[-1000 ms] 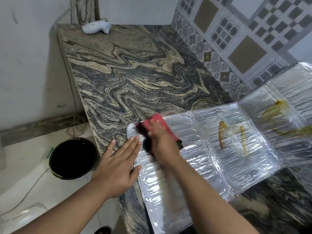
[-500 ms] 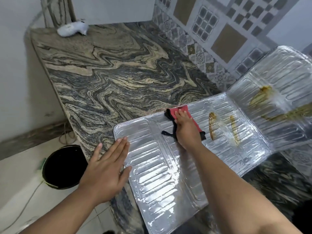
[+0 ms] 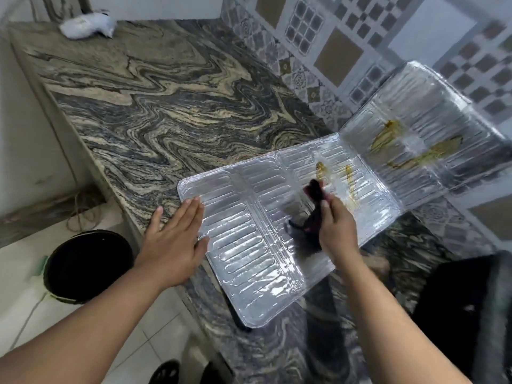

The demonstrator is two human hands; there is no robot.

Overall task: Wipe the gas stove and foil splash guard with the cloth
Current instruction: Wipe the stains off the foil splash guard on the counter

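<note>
A silver foil splash guard (image 3: 249, 245) lies flat on the marble counter, its right panel leaning up against the tiled wall. Yellow-brown grease streaks (image 3: 322, 170) mark the middle panel, and larger ones (image 3: 388, 134) the raised panel. My right hand (image 3: 336, 228) grips a bunched red and black cloth (image 3: 313, 217), blurred by motion, on the middle of the foil just left of the streaks. My left hand (image 3: 174, 242) lies flat with straight fingers on the foil's left edge. A dark shape at the lower right (image 3: 465, 306) may be the gas stove; it is blurred.
The marble counter (image 3: 166, 106) stretches back to a corner where a white object (image 3: 87, 26) lies. A black bucket (image 3: 86, 264) stands on the floor below the counter's left edge. Patterned tiles (image 3: 346, 45) cover the wall on the right.
My right hand has swept the cloth rightward across the foil from the left panel toward the grease streaks. My left hand stays flat on the foil's left edge.
</note>
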